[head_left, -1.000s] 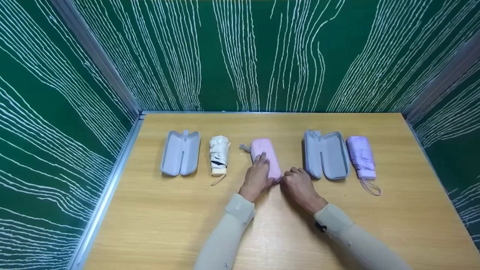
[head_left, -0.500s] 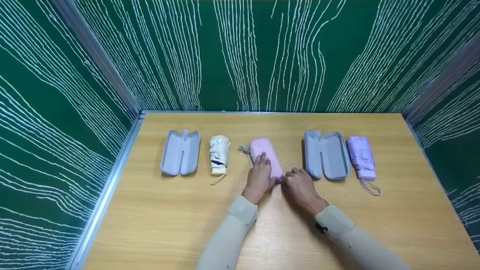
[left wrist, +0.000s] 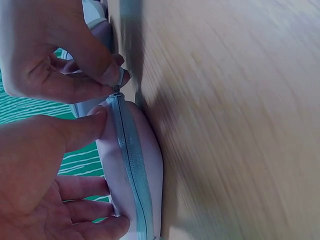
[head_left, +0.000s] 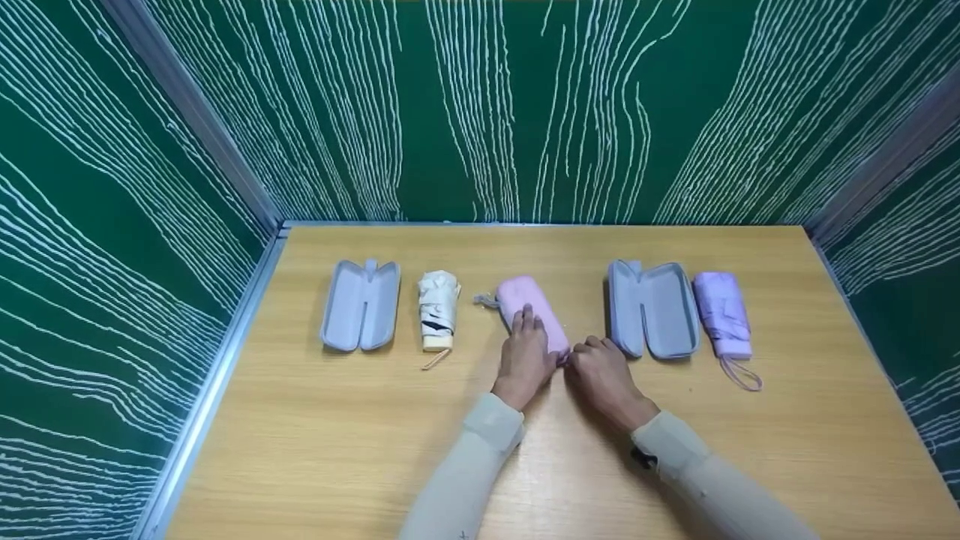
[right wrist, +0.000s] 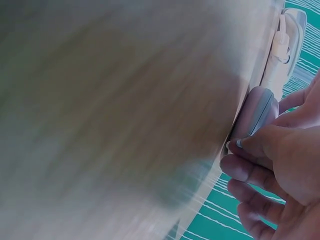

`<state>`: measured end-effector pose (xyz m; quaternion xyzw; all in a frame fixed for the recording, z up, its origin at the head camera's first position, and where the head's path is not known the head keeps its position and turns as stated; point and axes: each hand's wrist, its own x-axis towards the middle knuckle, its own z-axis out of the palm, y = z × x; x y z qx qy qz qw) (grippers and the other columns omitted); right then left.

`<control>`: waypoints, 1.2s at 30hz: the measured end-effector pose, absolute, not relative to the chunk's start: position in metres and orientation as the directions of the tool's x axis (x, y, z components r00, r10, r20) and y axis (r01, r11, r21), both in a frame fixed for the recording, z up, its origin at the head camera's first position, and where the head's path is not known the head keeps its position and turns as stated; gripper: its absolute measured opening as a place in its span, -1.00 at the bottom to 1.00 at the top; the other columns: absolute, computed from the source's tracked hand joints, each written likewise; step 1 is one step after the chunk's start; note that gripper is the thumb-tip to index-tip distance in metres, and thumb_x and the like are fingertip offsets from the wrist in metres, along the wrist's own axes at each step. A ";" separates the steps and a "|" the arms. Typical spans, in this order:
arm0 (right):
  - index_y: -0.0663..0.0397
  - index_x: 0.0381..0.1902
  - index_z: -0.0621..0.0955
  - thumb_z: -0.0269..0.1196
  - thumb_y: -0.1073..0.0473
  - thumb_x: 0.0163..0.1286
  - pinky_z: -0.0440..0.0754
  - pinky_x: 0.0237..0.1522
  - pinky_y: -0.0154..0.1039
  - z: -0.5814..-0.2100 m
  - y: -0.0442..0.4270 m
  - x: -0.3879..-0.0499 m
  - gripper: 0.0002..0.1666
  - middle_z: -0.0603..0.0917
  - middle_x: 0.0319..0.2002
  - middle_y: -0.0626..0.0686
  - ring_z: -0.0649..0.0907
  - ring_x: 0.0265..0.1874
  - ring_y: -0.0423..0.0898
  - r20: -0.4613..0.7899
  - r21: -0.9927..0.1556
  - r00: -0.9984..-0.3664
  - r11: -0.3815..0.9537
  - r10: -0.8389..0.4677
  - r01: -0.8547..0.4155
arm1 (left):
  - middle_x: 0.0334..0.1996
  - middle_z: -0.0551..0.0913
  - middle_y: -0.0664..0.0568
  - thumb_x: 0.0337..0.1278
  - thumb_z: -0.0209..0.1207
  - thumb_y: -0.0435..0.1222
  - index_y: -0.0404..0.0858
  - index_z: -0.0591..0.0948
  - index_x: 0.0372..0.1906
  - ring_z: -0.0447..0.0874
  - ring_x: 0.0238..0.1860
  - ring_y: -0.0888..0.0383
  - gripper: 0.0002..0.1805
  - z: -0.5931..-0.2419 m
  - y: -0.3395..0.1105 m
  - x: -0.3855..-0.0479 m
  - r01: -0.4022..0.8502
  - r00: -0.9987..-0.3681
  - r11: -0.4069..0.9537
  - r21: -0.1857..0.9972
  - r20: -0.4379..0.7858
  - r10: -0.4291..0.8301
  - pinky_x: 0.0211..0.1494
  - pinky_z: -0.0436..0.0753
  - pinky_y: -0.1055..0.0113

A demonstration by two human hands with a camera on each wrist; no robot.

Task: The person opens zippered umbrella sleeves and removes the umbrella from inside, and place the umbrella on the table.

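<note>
A pink zip case (head_left: 525,300) lies slantwise mid-table, a grey loop at its far left. My left hand (head_left: 525,356) holds its near part, fingers over the top. In the left wrist view, the left thumb (left wrist: 87,130) presses near the case's end, beside the grey-blue zipper (left wrist: 131,155), whose visible teeth are joined. At that end my right hand (head_left: 604,375) pinches the small zipper pull (left wrist: 120,77) between thumb and finger. In the right wrist view, the right hand's other fingers (right wrist: 257,200) are loosely curled. What the case contains is hidden.
Left of the case lie a cream folded umbrella (head_left: 439,307) and an opened grey case (head_left: 345,307). To the right are another opened grey case (head_left: 671,315) and a purple folded umbrella (head_left: 724,311). Green, white-lined walls (head_left: 465,112) border the wooden table (head_left: 337,450).
The pink case has turned slightly, its near end shifting right towards my right hand. My left hand has moved right with it, while the right hand stays almost in place.
</note>
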<state>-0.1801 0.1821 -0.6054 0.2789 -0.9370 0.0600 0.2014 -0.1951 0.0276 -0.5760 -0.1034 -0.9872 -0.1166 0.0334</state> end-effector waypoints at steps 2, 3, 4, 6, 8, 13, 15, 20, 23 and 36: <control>0.22 -0.50 0.75 0.45 0.50 0.05 0.56 -0.35 -0.02 -0.605 0.182 -0.180 -0.87 0.73 -0.53 0.09 0.60 -0.46 0.10 0.406 -0.004 -0.766 0.838 -0.498 -0.546 | 0.48 0.47 -0.25 0.22 0.43 0.00 -0.44 0.59 0.33 0.45 0.47 -0.07 -0.25 -0.576 0.028 -0.195 0.206 -0.978 0.950 0.233 0.084 0.191 0.18 0.73 0.23; 0.22 -0.49 0.75 0.46 0.49 0.05 0.56 -0.35 -0.02 -0.605 0.182 -0.179 -0.87 0.74 -0.52 0.09 0.60 -0.46 0.10 0.405 -0.008 -0.768 0.838 -0.496 -0.546 | 0.48 0.47 -0.25 0.22 0.43 -0.01 -0.44 0.59 0.33 0.45 0.47 -0.07 -0.26 -0.576 0.028 -0.195 0.202 -0.979 0.950 0.237 0.082 0.188 0.18 0.73 0.22; 0.22 -0.49 0.75 0.46 0.49 0.06 0.55 -0.35 -0.02 -0.605 0.181 -0.179 -0.88 0.74 -0.52 0.09 0.60 -0.46 0.10 0.406 -0.012 -0.768 0.838 -0.495 -0.546 | 0.48 0.46 -0.25 0.22 0.43 0.00 -0.43 0.59 0.34 0.45 0.47 -0.07 -0.25 -0.576 0.029 -0.195 0.198 -0.980 0.950 0.240 0.081 0.184 0.18 0.73 0.22; 0.23 -0.48 0.75 0.45 0.49 0.06 0.55 -0.35 -0.02 -0.605 0.181 -0.178 -0.88 0.74 -0.51 0.10 0.60 -0.45 0.10 0.408 -0.019 -0.768 0.836 -0.494 -0.549 | 0.49 0.46 -0.25 0.23 0.43 0.01 -0.43 0.59 0.35 0.44 0.48 -0.07 -0.24 -0.575 0.030 -0.195 0.192 -0.981 0.953 0.237 0.076 0.179 0.17 0.73 0.22; 0.24 -0.47 0.76 0.45 0.49 0.06 0.55 -0.35 -0.02 -0.606 0.180 -0.177 -0.88 0.75 -0.50 0.10 0.60 -0.45 0.10 0.408 -0.027 -0.768 0.834 -0.494 -0.551 | 0.50 0.45 -0.26 0.24 0.42 0.02 -0.43 0.58 0.36 0.44 0.48 -0.07 -0.23 -0.575 0.031 -0.195 0.187 -0.982 0.957 0.222 0.069 0.176 0.18 0.73 0.24; 0.25 -0.45 0.77 0.42 0.52 0.05 0.57 -0.36 -0.04 -0.606 0.178 -0.175 -0.87 0.76 -0.49 0.10 0.61 -0.44 0.09 0.413 -0.021 -0.766 0.835 -0.493 -0.549 | 0.51 0.42 -0.28 0.27 0.40 0.06 -0.43 0.56 0.39 0.43 0.49 -0.09 -0.20 -0.575 0.035 -0.194 0.182 -0.983 0.966 0.186 0.059 0.174 0.28 0.66 0.26; 0.25 -0.45 0.77 0.42 0.53 0.05 0.58 -0.36 -0.05 -0.606 0.177 -0.175 -0.86 0.75 -0.49 0.10 0.61 -0.44 0.09 0.424 -0.016 -0.761 0.836 -0.491 -0.548 | 0.51 0.43 -0.28 0.27 0.40 0.07 -0.43 0.56 0.39 0.43 0.49 -0.09 -0.20 -0.576 0.036 -0.194 0.181 -0.983 0.968 0.176 0.063 0.172 0.31 0.64 0.27; 0.23 -0.43 0.77 0.39 0.49 0.13 0.57 -0.38 -0.03 -0.606 0.176 -0.173 -0.88 0.76 -0.47 0.12 0.62 -0.43 0.10 0.450 -0.019 -0.744 0.828 -0.493 -0.560 | 0.48 0.47 -0.25 0.27 0.38 0.07 -0.41 0.59 0.35 0.46 0.46 -0.07 -0.24 -0.577 0.038 -0.195 0.177 -0.982 0.974 0.140 0.089 0.166 0.25 0.68 0.31; 0.22 -0.44 0.77 0.38 0.46 0.17 0.56 -0.40 -0.02 -0.605 0.176 -0.172 -0.90 0.77 -0.47 0.13 0.62 -0.43 0.11 0.453 -0.024 -0.742 0.825 -0.494 -0.564 | 0.46 0.49 -0.25 0.29 0.37 0.06 -0.41 0.61 0.33 0.47 0.45 -0.07 -0.27 -0.578 0.040 -0.194 0.178 -0.980 0.977 0.116 0.105 0.166 0.22 0.69 0.32; 0.15 -0.50 0.75 0.47 0.42 0.06 0.55 -0.41 -0.03 -0.603 0.176 -0.173 -0.89 0.76 -0.50 0.05 0.61 -0.47 0.10 0.430 -0.010 -0.769 0.849 -0.473 -0.528 | 0.37 0.52 -0.13 0.14 0.46 0.16 -0.30 0.71 0.23 0.53 0.35 0.01 -0.26 -0.566 0.020 -0.208 0.321 -0.945 0.947 0.008 0.070 0.320 0.05 0.75 0.27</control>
